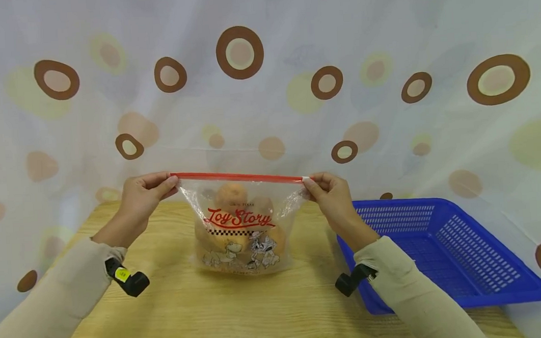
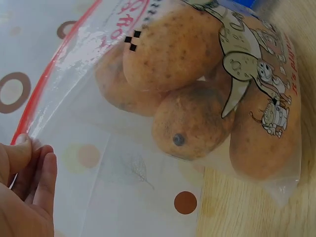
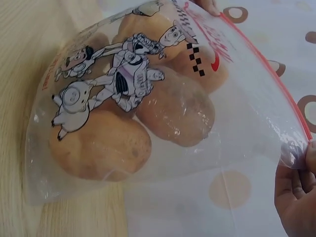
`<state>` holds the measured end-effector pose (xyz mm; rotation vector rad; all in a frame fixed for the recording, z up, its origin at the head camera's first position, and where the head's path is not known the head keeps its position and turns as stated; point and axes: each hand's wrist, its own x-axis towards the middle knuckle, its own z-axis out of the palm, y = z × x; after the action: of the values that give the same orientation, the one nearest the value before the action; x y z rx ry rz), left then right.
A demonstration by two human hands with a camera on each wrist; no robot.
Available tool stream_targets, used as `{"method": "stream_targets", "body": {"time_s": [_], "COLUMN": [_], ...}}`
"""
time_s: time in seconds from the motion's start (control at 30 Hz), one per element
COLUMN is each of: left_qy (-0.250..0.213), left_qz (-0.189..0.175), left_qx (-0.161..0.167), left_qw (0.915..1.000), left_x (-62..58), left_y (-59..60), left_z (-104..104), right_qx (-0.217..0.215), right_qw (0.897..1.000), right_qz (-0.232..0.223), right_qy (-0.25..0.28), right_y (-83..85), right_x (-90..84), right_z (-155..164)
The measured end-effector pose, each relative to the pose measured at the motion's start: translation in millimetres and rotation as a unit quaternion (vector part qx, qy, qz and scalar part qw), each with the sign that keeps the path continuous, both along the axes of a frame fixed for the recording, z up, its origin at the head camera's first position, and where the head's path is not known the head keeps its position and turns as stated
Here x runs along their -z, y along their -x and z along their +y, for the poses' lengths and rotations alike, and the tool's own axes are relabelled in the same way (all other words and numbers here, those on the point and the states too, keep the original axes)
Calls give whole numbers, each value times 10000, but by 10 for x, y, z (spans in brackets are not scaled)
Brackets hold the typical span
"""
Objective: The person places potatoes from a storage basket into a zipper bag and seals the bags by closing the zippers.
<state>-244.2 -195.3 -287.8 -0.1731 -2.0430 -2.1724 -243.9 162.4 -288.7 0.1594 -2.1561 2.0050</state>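
A clear zip bag point(image 1: 244, 242) with a red top strip and "Toy Story" print is stretched wide between both hands. Inside it are several potatoes point(image 2: 173, 49), brownish and rounded, seen through the plastic in all views. My left hand point(image 1: 139, 199) pinches the left end of the red strip between thumb and fingers. At the other end, my right hand point(image 1: 334, 199) pinches the right corner, where a white slider seems to sit by the thumb. The strip looks closed along its length. Whether the bag's base touches the table is hard to tell.
A blue plastic basket point(image 1: 442, 201) with slotted walls stands at the right of the wooden table point(image 1: 204, 315), beside the right forearm. Behind the table hangs a pale curtain point(image 1: 281, 15) with brown ring patterns. Each wrist wears a black camera strap.
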Motion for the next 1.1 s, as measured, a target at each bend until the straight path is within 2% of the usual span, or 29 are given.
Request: {"method": "stream_targets", "body": {"time_s": [0.17, 0.3, 0.43, 0.57, 0.67, 0.77, 0.9, 1.0, 1.1], "left_qy": [13, -80, -96, -82, -40, 383, 1320, 1603, 1305], "left_qz": [168, 16, -68, 35, -20, -160, -282, -640, -1272], "left_qx": [14, 238, 514, 694, 802, 743, 433, 559, 1075], "left_qw": [9999, 9997, 9986, 9975, 9968, 9964, 9899, 9834, 9774], "left_x": [25, 61, 84, 83, 56, 23, -28, -96, -153], "left_y": [-39, -67, -90, -95, -106, -125, -155, -152, -105], "left_z": [40, 94, 103, 63, 23, -22, -83, -115, -127], "right_qx": [52, 90, -8, -121, -93, -98, -176, -225, -285], "right_qw": [9997, 9973, 9902, 9828, 9752, 9687, 9666, 9647, 9604], "right_qz": [76, 401, 688, 986, 1340, 1600, 1705, 1800, 2002], "right_qy": [-235, -615, -1216, -1558, -1761, -1896, -1906, -1908, -1918], "right_y": [-23, -23, -31, -35, -36, -47, -60, -50, -39], "right_x": [78, 149, 209, 229, 210, 183, 163, 164, 167], "right_z": [40, 110, 187, 216, 213, 196, 164, 166, 179]}}
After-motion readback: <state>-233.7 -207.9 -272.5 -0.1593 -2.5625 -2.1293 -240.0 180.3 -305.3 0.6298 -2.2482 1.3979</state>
